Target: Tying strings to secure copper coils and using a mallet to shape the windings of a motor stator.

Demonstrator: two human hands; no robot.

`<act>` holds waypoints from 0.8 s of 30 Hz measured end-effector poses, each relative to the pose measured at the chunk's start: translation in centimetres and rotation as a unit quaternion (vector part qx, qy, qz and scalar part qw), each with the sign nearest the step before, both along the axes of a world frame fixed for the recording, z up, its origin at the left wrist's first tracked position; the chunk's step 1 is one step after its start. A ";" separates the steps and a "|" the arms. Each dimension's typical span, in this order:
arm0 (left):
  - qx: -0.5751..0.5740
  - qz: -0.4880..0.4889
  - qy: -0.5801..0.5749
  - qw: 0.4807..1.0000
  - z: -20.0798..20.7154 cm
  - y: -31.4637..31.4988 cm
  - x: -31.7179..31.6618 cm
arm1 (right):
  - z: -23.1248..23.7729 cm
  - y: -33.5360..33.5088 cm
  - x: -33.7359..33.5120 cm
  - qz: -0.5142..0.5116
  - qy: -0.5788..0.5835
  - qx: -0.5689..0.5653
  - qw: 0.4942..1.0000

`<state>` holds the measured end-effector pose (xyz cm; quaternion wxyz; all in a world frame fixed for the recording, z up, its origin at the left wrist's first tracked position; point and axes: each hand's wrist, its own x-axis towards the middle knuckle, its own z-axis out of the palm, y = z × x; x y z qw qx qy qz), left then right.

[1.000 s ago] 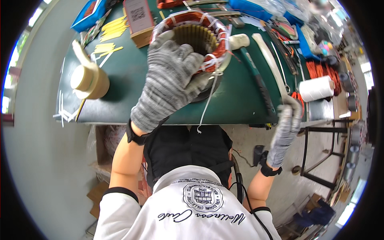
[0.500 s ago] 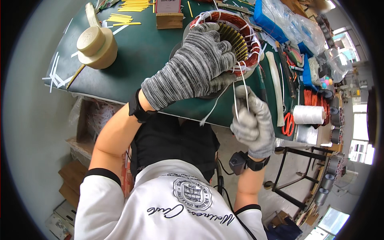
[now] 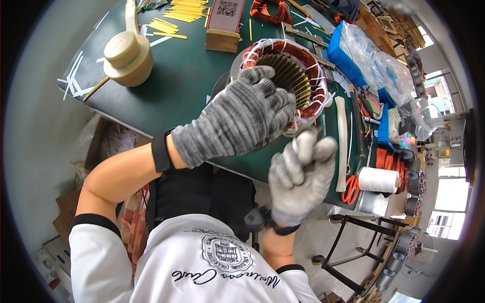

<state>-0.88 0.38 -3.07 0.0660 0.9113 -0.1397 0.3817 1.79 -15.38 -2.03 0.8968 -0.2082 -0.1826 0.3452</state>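
A motor stator [image 3: 319, 91] lies on the green table, its copper coil ring laced with white cord and its bore lined with yellow slot strips. My left hand [image 3: 235, 113], in a grey striped glove, is closed over the stator's near-left rim, its fingertips curled at the bore. Just below the near rim is my right hand [image 3: 302, 174], in a pale glove, palm turned up and fingers bent together. Motion smears those fingertips. Whatever they pinch, if anything, cannot be made out.
Right of the stator lie a pale cloth-like strip [image 3: 341, 141], red-handled scissors [image 3: 350, 190] and a white cord spool [image 3: 379, 180]. Blue bins [image 3: 346, 55] with plastic bags stand behind. At left are a cream stepped block [image 3: 129, 60], yellow strips [image 3: 184, 10] and a phone on a wooden stand [image 3: 222, 40].
My right hand has moved up toward the stator's near rim and turned its palm up. The white cord loop it held no longer shows. My left hand remains on the stator; the whole view has shifted.
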 end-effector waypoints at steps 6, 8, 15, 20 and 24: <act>0.080 0.005 0.052 0.995 1.2 0.6 -0.7 | -5.6 1.6 -0.7 -0.294 -0.349 -0.172 0.873; 0.046 0.003 0.036 0.998 1.4 0.4 -0.4 | -5.8 1.3 -0.1 -0.298 -0.359 -0.202 0.861; -0.071 0.019 0.141 0.987 2.9 -1.6 0.2 | -6.9 -0.8 0.4 -0.242 -0.302 -0.187 0.903; -0.051 0.061 0.075 0.994 2.4 -1.3 -0.5 | -2.9 -3.3 2.2 -0.223 0.016 -0.079 0.972; -0.076 0.011 0.064 0.995 2.0 -1.6 0.5 | -4.9 -3.0 5.9 -0.605 -0.344 -0.363 0.620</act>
